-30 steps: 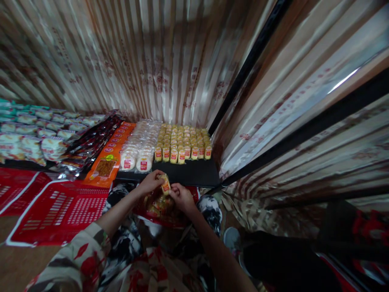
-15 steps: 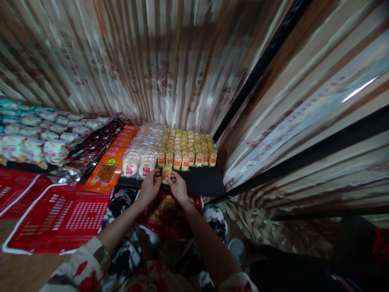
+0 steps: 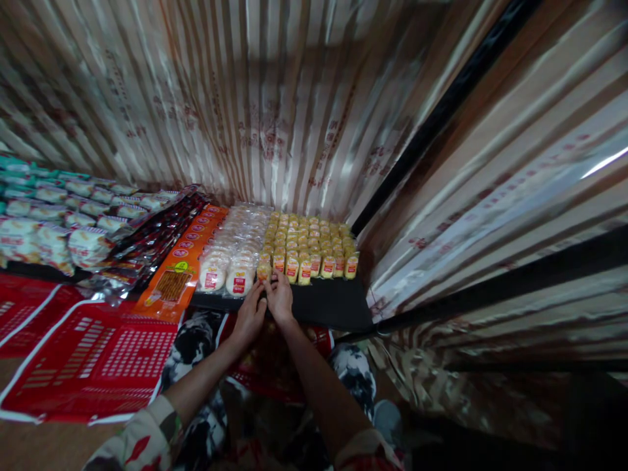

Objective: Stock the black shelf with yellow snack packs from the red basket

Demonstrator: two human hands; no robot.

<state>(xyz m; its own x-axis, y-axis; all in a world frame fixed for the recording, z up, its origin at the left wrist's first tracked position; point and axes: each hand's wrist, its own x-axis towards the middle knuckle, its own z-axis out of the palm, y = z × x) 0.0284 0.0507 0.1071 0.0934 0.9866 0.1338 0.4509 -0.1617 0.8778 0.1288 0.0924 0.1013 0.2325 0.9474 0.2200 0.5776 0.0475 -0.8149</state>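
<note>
Both hands meet at the front left of the rows of small yellow snack packets [image 3: 328,265] on the black shelf [image 3: 333,304]. One yellow snack packet [image 3: 263,267] stands upright at the front of the leftmost row, with my fingertips at its lower part. My left hand [image 3: 250,316] is closed at its lower left side, fingers together. From the right, my right hand [image 3: 279,298] has its fingers bent against the same packet, partly hiding it. Just left of it stand round white cakes in clear wrappers [image 3: 239,281].
Left along the shelf lie orange stick-snack bags [image 3: 169,288], dark shiny packs [image 3: 147,239] and white-and-green packs [image 3: 88,248]. Red baskets [image 3: 118,347] sit lower left; another, partly hidden basket [image 3: 321,340] is beneath my arms. A black pole [image 3: 441,108] and printed striped sheeting [image 3: 294,118] border the shelf.
The yellow packet went from between my hands above the shelf's front edge to the front of the leftmost yellow row. My hands moved closer together. The view shifted slightly.
</note>
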